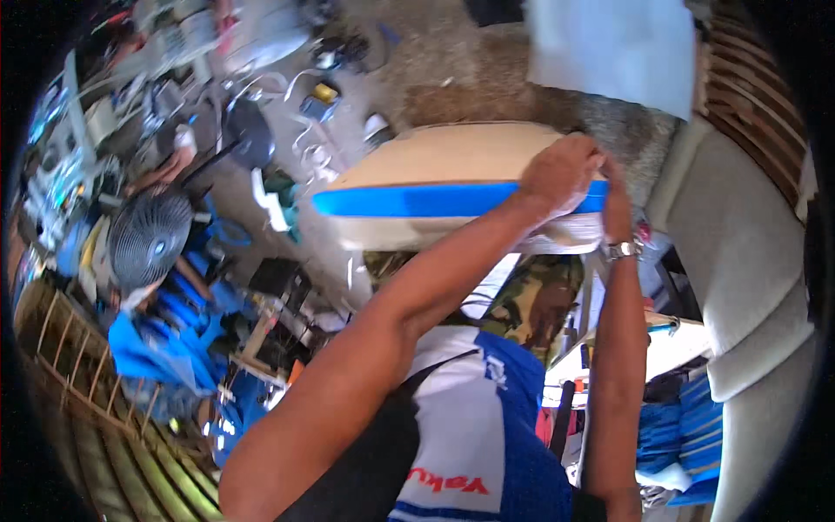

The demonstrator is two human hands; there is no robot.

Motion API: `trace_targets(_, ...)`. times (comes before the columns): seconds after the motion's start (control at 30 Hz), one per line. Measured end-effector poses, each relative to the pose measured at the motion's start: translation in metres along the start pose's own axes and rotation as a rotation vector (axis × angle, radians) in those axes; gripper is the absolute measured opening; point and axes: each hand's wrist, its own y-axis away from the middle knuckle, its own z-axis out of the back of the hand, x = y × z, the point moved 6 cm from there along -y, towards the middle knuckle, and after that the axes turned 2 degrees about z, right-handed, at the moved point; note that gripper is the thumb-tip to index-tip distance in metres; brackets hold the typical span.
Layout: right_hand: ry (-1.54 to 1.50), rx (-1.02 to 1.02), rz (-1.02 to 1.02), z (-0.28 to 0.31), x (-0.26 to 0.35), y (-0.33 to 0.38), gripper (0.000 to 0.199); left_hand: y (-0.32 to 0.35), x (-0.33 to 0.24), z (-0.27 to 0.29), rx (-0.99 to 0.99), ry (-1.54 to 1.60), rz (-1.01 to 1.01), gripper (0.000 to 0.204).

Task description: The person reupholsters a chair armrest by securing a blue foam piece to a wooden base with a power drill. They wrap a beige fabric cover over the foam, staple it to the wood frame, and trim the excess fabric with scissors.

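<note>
A thick tan padded panel [452,152] lies across my lap, over camouflage trousers [539,296]. A bright blue band [417,200] runs along its near edge, above a pale cream side [391,233]. My left hand [561,174] reaches across to the panel's right end and is closed over its corner. My right hand [617,204], with a metal watch [623,250] at the wrist, curls round the same end from the right. The two hands meet there. Pale material looks creased under them. Several fingertips are hidden, and whether they pinch something small cannot be made out.
A black fan [152,237] stands at the left, among cluttered tools and cables. Blue material [165,348] lies below it. A grey sofa-like piece [739,235] flanks me on the right. A pale sheet [613,52] lies at the far right, near wooden slats [757,104].
</note>
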Motion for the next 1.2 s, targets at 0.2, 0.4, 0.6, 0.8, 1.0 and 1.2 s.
trace_targets(0.2, 0.208, -0.589, 0.048, 0.016, -0.073, 0.095, 0.041, 0.122, -0.007, 0.098, -0.36, -0.268, -0.591, 0.033)
trace_targets(0.4, 0.498, -0.352, 0.356, 0.006, 0.028, 0.13, 0.046, 0.141, -0.025, 0.04, 0.108, -0.546, -0.636, 0.037)
trace_targets(0.6, 0.611, -0.183, 0.541, 0.015, 0.031, 0.111, 0.056, 0.116, -0.025, 0.018, 0.181, -0.621, -0.813, 0.024)
trace_targets(0.8, 0.577, -0.292, 0.641, 0.015, 0.032, 0.09, 0.044, 0.094, -0.026, 0.015, 0.179, -0.564, -0.817, 0.011)
trace_targets(1.0, 0.383, -0.285, 0.607, 0.017, 0.028, 0.097, 0.049, 0.077, -0.029, 0.019, 0.182, -0.539, -0.642, 0.013)
trace_targets(1.2, 0.508, -0.253, 0.656, 0.023, 0.045, 0.086, 0.036, 0.061, -0.033, 0.021, 0.214, -0.572, -0.636, 0.017)
